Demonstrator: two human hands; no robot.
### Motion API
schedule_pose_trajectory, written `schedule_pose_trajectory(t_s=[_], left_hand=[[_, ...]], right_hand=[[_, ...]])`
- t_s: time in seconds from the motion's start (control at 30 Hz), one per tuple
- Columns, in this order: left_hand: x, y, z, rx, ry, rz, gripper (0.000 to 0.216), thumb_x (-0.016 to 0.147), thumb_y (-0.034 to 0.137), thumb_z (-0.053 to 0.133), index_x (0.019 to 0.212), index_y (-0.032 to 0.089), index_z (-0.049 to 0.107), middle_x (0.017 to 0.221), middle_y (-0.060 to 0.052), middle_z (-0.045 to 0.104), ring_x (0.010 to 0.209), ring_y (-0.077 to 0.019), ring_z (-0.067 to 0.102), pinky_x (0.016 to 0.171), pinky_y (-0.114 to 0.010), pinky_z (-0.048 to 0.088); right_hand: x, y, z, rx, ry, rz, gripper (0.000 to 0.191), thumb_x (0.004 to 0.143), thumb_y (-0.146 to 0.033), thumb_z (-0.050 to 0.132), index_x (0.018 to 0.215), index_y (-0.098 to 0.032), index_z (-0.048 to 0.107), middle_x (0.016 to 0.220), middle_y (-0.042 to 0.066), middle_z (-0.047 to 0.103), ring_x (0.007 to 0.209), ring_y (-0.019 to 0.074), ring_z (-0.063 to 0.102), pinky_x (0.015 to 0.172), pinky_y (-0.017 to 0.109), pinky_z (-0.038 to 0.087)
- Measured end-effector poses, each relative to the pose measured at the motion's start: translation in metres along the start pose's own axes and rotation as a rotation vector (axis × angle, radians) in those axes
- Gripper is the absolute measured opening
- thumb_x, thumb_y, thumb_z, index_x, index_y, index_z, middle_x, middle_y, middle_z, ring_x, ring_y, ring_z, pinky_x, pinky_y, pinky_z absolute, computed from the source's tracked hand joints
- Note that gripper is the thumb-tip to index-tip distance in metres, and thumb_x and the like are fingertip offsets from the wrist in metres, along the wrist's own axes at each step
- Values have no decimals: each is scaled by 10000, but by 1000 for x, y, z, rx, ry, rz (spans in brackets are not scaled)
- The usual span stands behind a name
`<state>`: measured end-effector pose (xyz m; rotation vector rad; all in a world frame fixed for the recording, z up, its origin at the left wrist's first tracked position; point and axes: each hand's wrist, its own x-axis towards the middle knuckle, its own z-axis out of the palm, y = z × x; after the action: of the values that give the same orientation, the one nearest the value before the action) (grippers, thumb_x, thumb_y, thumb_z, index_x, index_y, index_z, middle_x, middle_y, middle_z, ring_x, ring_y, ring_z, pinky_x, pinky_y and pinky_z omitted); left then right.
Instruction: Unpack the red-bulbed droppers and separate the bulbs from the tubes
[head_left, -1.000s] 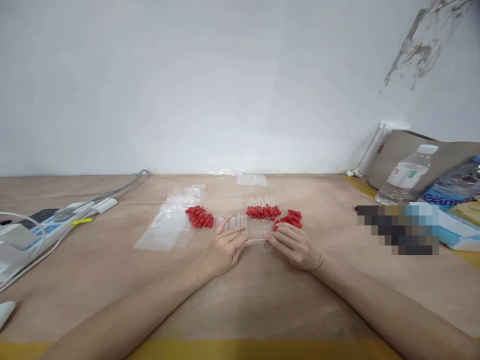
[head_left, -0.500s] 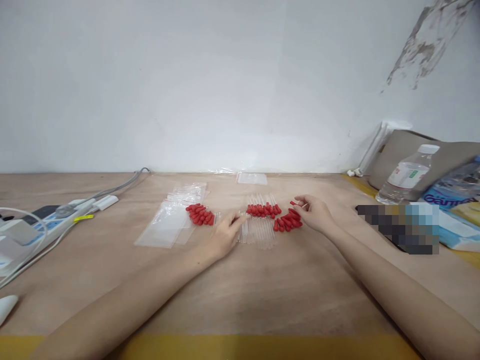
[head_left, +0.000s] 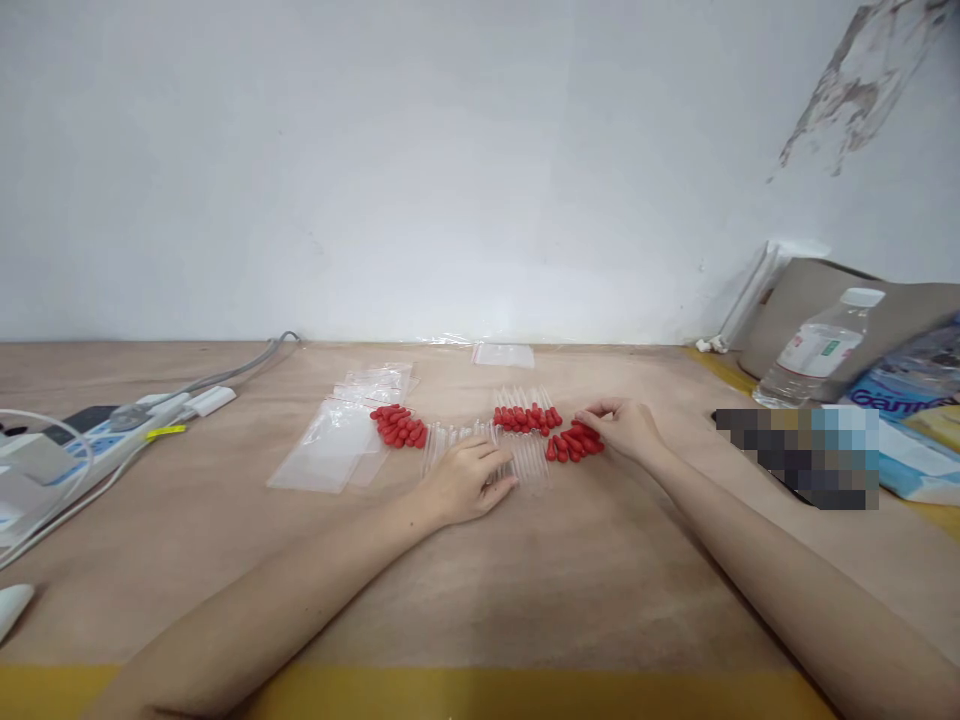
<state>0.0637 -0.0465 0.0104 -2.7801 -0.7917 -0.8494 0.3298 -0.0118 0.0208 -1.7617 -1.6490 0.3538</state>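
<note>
My left hand lies low over clear glass dropper tubes, thumb apart from the loosely bent fingers. Part of the tube row shows behind its knuckles. My right hand has thumb and forefinger pinched at the right-hand pile of red rubber bulbs; the fingers largely hide the bulb in them. Between the hands, droppers with red bulbs fitted lie side by side, their clear stems pointing away from me. Another heap of red bulbs sits beyond my left hand.
Clear zip bags overlap left of the heap; another bag lies near the wall. A power strip with cables stands at left. On the right are a water bottle, a blurred-out dark object and a blue-white packet.
My left hand has come nearer and slightly right, its thumb spreading and uncovering tubes behind it. My right hand has shifted slightly; the red bulb formerly showing at its fingertips is now mostly hidden.
</note>
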Motion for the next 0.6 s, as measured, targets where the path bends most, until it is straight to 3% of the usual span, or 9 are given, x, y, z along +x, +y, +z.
schedule_pose_trajectory(t_s=[0.2,0.3,0.43,0.6], left_hand=[[-16,0,-13,-70,15,8,322,817,331,520,1100,179,538,1093,-80,578,1059,-218,490,906,-378,416],[-26,-4,-17,-89,33,-28,309,820,296,515,1110,191,539,1111,-86,568,1075,-220,483,913,-400,412],[-31,-7,-19,-145,67,-98,302,813,275,519,1096,173,546,1091,-100,568,1050,-215,502,901,-402,426],[-31,-9,-15,-142,84,-98,305,794,284,544,1081,183,562,1081,-99,582,1073,-226,499,917,-426,418]], right_hand=[[5,6,-7,-18,117,8,331,699,-475,513,734,-188,676,530,2,601,531,141,539,497,232,355],[11,1,-9,-47,122,-5,276,694,-424,531,734,-188,669,643,14,646,603,144,563,535,231,375],[30,-15,-2,-197,-38,0,206,682,-373,549,718,-208,666,728,16,666,682,148,587,572,229,395],[57,-25,21,-278,-187,103,211,608,-381,613,535,-183,628,481,25,590,468,147,541,468,248,381]])
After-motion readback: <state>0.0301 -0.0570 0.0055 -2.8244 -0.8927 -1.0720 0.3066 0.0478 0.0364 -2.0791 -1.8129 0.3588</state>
